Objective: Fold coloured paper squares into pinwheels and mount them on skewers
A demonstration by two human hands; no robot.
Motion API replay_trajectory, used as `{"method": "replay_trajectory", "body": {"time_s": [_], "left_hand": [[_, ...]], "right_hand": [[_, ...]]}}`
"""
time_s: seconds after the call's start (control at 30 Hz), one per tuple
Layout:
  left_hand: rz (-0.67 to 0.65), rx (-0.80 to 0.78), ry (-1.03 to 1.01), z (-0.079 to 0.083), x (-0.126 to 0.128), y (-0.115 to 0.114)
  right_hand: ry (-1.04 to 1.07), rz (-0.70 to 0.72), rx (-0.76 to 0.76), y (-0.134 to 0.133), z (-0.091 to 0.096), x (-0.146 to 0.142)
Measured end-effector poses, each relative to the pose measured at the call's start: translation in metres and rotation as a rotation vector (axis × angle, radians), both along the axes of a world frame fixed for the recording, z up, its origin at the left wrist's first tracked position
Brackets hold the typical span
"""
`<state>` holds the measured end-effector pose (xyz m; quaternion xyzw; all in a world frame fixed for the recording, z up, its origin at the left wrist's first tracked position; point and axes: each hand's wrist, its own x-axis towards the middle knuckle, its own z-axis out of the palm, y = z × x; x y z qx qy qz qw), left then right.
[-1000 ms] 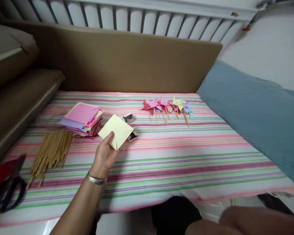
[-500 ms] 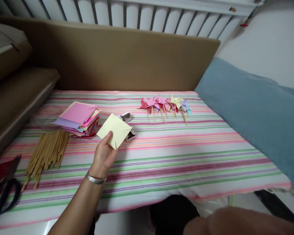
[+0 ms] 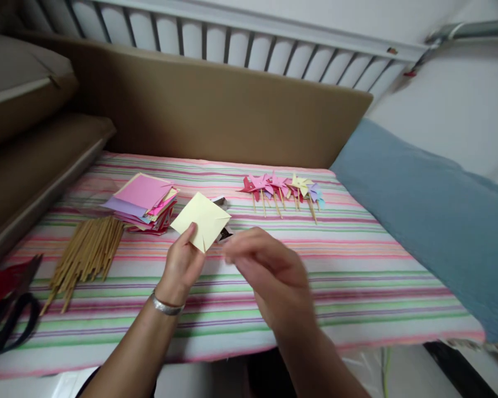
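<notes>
My left hand [image 3: 185,265], with a silver bangle at the wrist, grips a pale yellow square of paper [image 3: 201,221] between thumb and fingers. Slits run in from the paper's visible corners. To the right, my right hand [image 3: 276,276] hovers over the cloth, apart from the paper. Its fingers are bent towards the thumb, but motion blurs them and I cannot make out anything between them. Two small open boxes [image 3: 224,234] sit partly hidden behind the yellow paper. A stack of coloured paper squares [image 3: 143,193] lies left of it.
Thin wooden sticks [image 3: 85,249] lie in a bundle at left, near dark-handled scissors [image 3: 19,320]. Several finished paper pinwheels [image 3: 280,188] on sticks rest at the back right. A striped cloth [image 3: 377,276] covers the surface. A brown board [image 3: 216,110] and blue cushion [image 3: 423,204] border it.
My right hand has risen from the lower right edge to beside the yellow paper. My left hand still holds the paper in much the same place. The view has shifted slightly.
</notes>
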<state>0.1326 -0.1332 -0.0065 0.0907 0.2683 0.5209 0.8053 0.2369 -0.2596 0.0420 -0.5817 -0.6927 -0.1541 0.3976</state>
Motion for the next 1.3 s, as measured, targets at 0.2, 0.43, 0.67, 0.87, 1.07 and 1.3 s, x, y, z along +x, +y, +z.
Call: {"method": "replay_trajectory", "body": {"time_s": [0.2,0.43,0.67,0.87,1.07,1.3], "left_hand": [[0.034,0.018,-0.071,0.004,0.001,-0.005],[0.019,-0.032,-0.065,0.004,0.000,-0.005],[0.003,-0.039,-0.058,0.000,0.005,-0.010],[-0.019,-0.057,0.008,-0.010,0.009,-0.012],[0.049,0.085,0.108,-0.021,0.011,-0.012],[0.032,0.137,0.251,-0.020,0.013,-0.016]], "right_hand": [[0.307,0.228,-0.150,0.078,-0.045,-0.001],[0.202,0.249,-0.200,0.073,-0.061,-0.003],[0.168,0.256,-0.185,0.072,-0.056,-0.002],[0.286,0.244,-0.219,0.074,-0.056,-0.002],[0.442,0.126,-0.220,0.081,-0.053,0.003],[0.425,0.043,-0.204,0.084,-0.054,0.007]]}}
